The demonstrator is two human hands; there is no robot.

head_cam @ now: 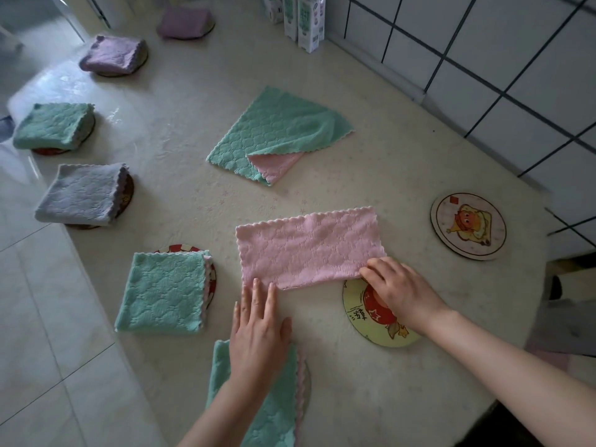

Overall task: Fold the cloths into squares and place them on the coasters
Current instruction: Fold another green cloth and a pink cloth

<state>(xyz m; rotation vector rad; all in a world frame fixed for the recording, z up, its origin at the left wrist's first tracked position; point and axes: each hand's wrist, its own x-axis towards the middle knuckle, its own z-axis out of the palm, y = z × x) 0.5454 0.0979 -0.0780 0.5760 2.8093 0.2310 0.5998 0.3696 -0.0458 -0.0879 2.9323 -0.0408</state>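
Observation:
A pink cloth [309, 246], folded once into a long rectangle, lies in the middle of the table. My left hand [258, 324] lies flat with straight fingers touching its near left corner. My right hand [400, 290] pinches the cloth's near right corner, above a yellow coaster [364, 324] with a red figure. A second bare coaster [467, 225] sits at the right. Farther back lies an unfolded green cloth [274, 133] with a pink underside showing. A folded green cloth [164, 288] rests on a coaster to the left, another green one [267, 404] under my left wrist.
Folded cloths on coasters line the table's left edge: grey [84, 195], green [54, 125], purple [113, 54] and another purple [185, 22]. White cartons [306, 21] stand at the back by the tiled wall [483, 59]. The floor lies left of the table.

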